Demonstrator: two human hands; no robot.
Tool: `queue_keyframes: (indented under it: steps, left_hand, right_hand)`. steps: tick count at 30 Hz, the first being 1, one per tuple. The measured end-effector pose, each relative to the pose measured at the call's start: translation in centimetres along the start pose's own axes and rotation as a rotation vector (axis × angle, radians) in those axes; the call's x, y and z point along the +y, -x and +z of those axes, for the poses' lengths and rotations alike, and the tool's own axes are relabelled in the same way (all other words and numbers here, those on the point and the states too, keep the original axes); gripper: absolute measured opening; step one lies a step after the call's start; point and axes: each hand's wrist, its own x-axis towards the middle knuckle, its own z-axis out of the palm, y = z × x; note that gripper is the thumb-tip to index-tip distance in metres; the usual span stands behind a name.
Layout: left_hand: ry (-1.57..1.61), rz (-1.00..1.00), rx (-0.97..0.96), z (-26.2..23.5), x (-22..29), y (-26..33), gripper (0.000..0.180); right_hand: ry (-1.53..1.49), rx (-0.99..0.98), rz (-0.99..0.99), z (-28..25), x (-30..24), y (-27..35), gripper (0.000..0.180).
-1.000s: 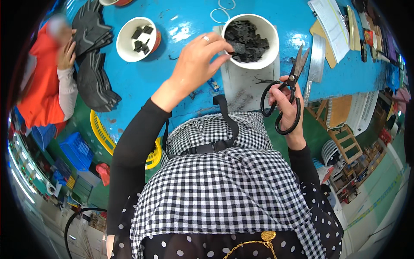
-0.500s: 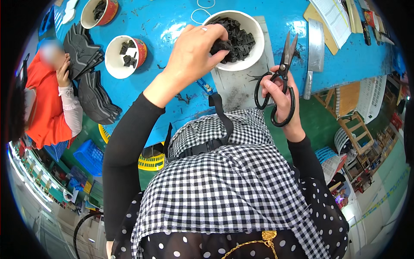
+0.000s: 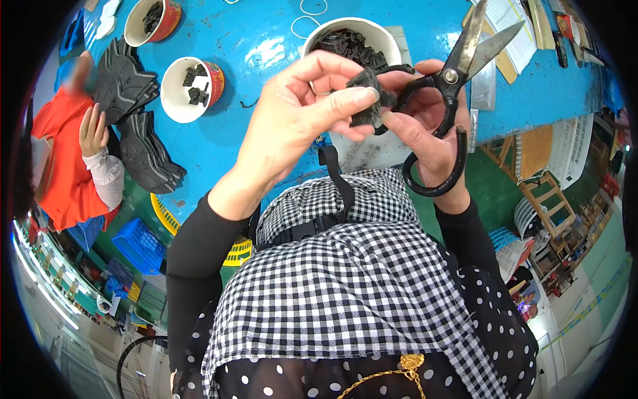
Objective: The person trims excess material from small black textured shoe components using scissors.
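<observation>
Between thumb and fingers, my left hand (image 3: 286,120) pinches a small black molded piece (image 3: 365,100), dark and ridged, in front of my chest. My right hand (image 3: 432,143) is closed round the black-handled scissors (image 3: 450,76), whose blades are spread and point up and away. Its thumb and fingertips meet the piece's right side, beside the left fingers. Just beyond both hands stands a white tub (image 3: 389,41) with many similar black pieces (image 3: 349,45) in it; my left hand covers its near rim.
Two red-and-white paper tubs (image 3: 171,93) (image 3: 136,30) with black pieces stand to the left. Stacked black molded sheets (image 3: 143,149) lie beside a person in orange (image 3: 63,159). A cleaver (image 3: 485,90) and papers (image 3: 508,30) lie right on the blue table (image 3: 266,26).
My left hand has come out of the tub toward me with a black piece. My right hand has brought the scissors up and inward to meet it.
</observation>
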Motion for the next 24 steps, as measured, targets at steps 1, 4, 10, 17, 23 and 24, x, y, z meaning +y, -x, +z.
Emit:
queue_keyframes:
  steps: [1,4,10,17,23,24]
  left_hand:
    - [0.034,-0.049,-0.022,0.1,0.2,0.5,0.022]
    - [0.087,-0.060,-0.025,0.2,0.2,1.0,0.021]
    - [0.194,0.003,-0.007,0.1,-0.3,1.3,0.017]
    - [0.330,0.043,-0.166,-0.6,0.4,1.7,0.024]
    - [-0.317,0.251,0.039,1.2,2.1,3.8,0.049]
    - [-0.479,0.402,-0.001,0.9,2.2,4.0,0.047]
  right_hand:
    - [-0.001,-0.002,0.000,0.0,-0.2,-0.1,0.049]
    - [0.060,-0.075,-0.019,0.2,-0.8,-0.5,0.044]
    - [0.059,0.013,0.110,0.5,-1.5,-0.8,0.037]
    - [-0.225,-0.121,0.323,0.0,-3.0,-1.3,0.037]
    - [-0.046,-0.203,0.315,1.8,-4.8,-0.8,0.040]
    - [-0.026,-0.221,0.346,2.1,-4.9,-0.7,0.048]
